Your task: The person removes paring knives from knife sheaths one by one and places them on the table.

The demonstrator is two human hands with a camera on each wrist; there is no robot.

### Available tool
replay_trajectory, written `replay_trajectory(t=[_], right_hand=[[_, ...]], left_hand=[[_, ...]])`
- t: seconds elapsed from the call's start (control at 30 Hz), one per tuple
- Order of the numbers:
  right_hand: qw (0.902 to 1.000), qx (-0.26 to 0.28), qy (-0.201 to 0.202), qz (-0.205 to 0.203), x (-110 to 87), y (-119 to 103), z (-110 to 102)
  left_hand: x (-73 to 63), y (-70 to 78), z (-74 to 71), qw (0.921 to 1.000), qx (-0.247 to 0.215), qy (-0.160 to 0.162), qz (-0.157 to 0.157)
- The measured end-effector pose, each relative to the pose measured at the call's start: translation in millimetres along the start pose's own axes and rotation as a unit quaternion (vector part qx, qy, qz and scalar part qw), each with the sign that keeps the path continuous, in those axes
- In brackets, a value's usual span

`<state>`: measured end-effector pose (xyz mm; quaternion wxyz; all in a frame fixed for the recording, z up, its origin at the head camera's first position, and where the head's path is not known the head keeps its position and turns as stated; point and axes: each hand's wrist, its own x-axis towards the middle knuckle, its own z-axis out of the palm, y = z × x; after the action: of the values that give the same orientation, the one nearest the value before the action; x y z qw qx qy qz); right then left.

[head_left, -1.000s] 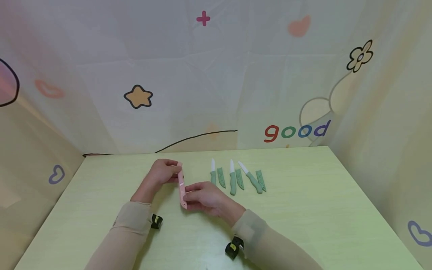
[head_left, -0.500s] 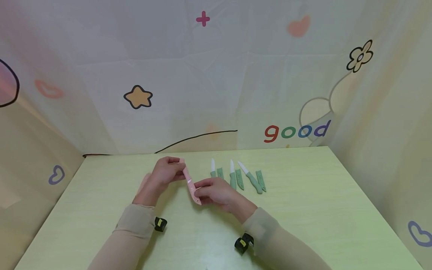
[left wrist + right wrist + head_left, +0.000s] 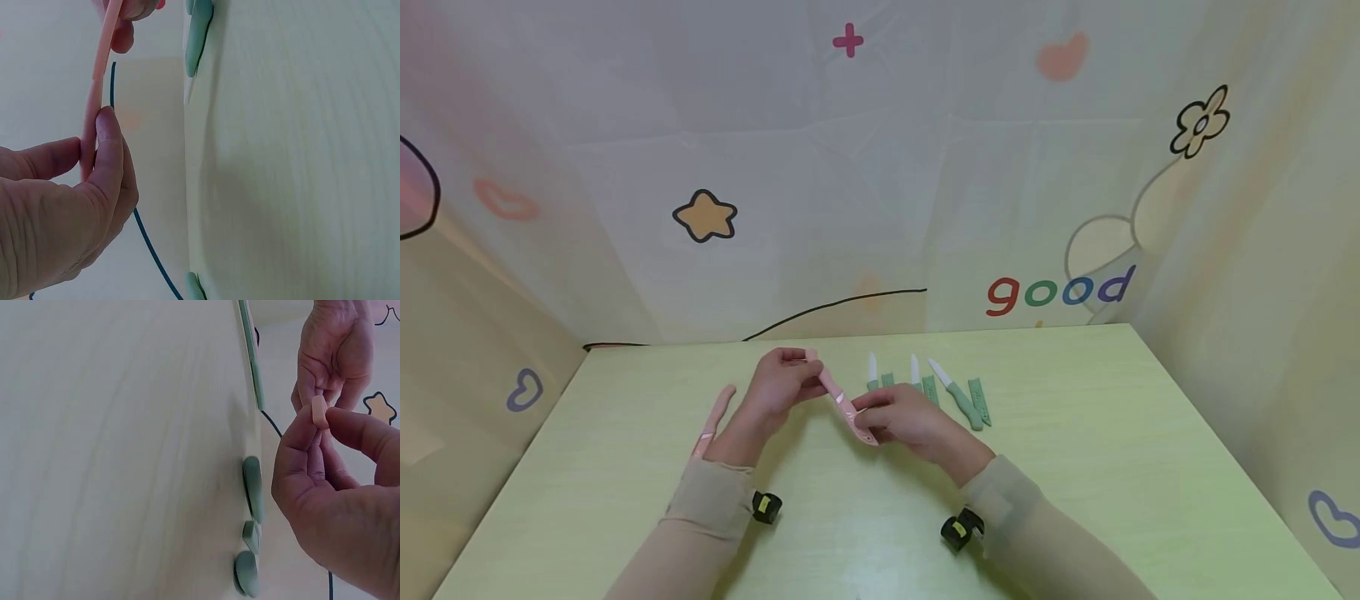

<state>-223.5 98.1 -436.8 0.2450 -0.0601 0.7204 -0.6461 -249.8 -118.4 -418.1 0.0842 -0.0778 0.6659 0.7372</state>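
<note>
Both hands hold a pink paring knife in its pink patterned sheath, raised over the table and slanting down to the right. My left hand pinches the handle end between thumb and fingers. The right hand grips the sheath end, whose pink tip pokes out between thumb and forefinger in the right wrist view. A narrow pale band shows where handle and sheath meet. Beside the left wrist lies another pink knife, its lower end hidden by the sleeve.
Beyond the right hand lie three green-handled knives with white blades, the rightmost green knife fully in sight. Green sheaths, such as the right one, lie beside them. A printed curtain hangs behind the pale table.
Both hands have shifted right with the pink knife, which has turned from nearly upright to a slant. The other pink knife has come into sight beside the left forearm. The right hand covers more green handles.
</note>
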Motion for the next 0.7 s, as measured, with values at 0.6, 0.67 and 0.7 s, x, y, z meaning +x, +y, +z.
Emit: replay_trajectory(t=[0.6, 0.67, 0.7], right_hand=[[0.9900, -0.134, -0.020, -0.039, -10.3, -6.1, -44.8], [0.9882, -0.147, -0.017, -0.040, -10.3, -6.9, -48.9], [0.9871, -0.154, -0.015, -0.041, -10.5, -7.6, -50.9]], left_hand=[[-3.5, -8.6, 13.7, 0.9993, -0.022, -0.030, 0.008], [-3.3, -9.2, 14.8, 0.9993, -0.019, -0.032, 0.005], [-3.6, -9.5, 15.4, 0.9993, -0.018, -0.034, 0.004]])
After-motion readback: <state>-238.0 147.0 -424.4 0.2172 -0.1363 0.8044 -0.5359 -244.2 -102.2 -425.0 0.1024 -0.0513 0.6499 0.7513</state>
